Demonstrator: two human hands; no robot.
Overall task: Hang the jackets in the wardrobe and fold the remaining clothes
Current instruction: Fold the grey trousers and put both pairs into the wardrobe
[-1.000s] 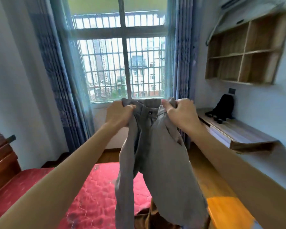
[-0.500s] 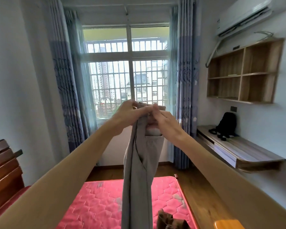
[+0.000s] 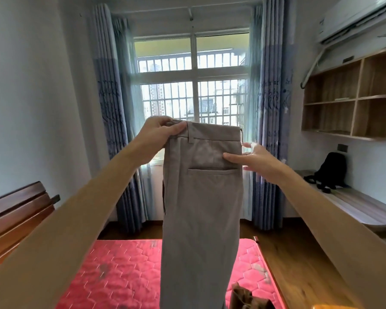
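Grey trousers [image 3: 201, 208] hang folded lengthwise in the air in front of the window, back pocket facing me. My left hand [image 3: 159, 134] pinches the waistband at its left corner. My right hand [image 3: 253, 160] is at the trousers' right edge with fingers spread and straight, the thumb lying on the cloth just above the pocket. A brown garment [image 3: 246, 297] lies crumpled on the red mattress [image 3: 112, 275] below. The trouser legs run out of view at the bottom.
A wooden headboard [image 3: 16, 217] stands at the left. A wall desk [image 3: 361, 210] with a black backpack [image 3: 330, 170] is on the right, under open wooden shelves [image 3: 352, 101]. Blue curtains [image 3: 112, 108] frame the barred window.
The trousers went from bunched between both hands to hanging flat and folded. My right hand let go of the waistband and moved to the right edge, fingers opened. The view tilted up.
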